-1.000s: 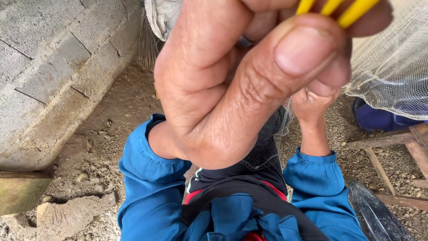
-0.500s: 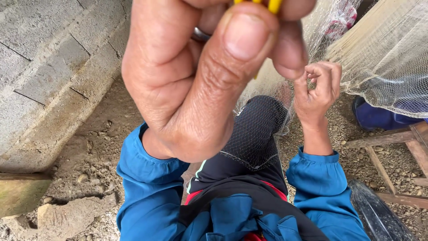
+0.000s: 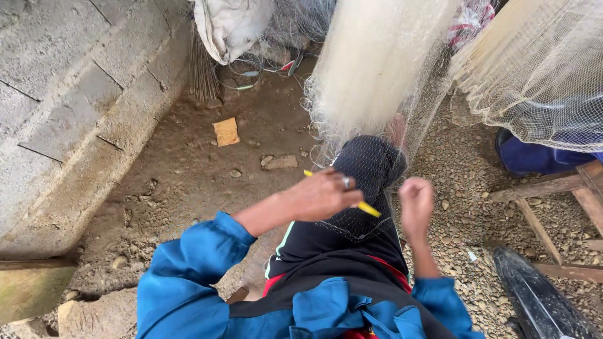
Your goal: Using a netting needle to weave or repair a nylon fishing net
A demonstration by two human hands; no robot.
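Observation:
My left hand [image 3: 323,194] is closed around a thin yellow netting needle [image 3: 367,208] that sticks out on both sides of the fist, just above my raised knee in black trousers [image 3: 370,166]. My right hand [image 3: 416,204] is held up beside it with the fingers curled, pinching fine mesh that is hard to make out. A pale white fishing net [image 3: 377,63] hangs down in a bunch in front of me and drapes over the knee. Both arms wear blue sleeves [image 3: 188,276].
A grey block wall [image 3: 69,113] runs along the left. The dirt and gravel ground holds a small orange brick piece [image 3: 226,132], stones and a broom head [image 3: 204,75]. More net [image 3: 540,75] hangs at right over wooden slats [image 3: 546,188] and a blue object.
My left hand, which filled the view close to the camera, has dropped down and away to the knee with the yellow needle. The right hand has stayed near the net by the knee.

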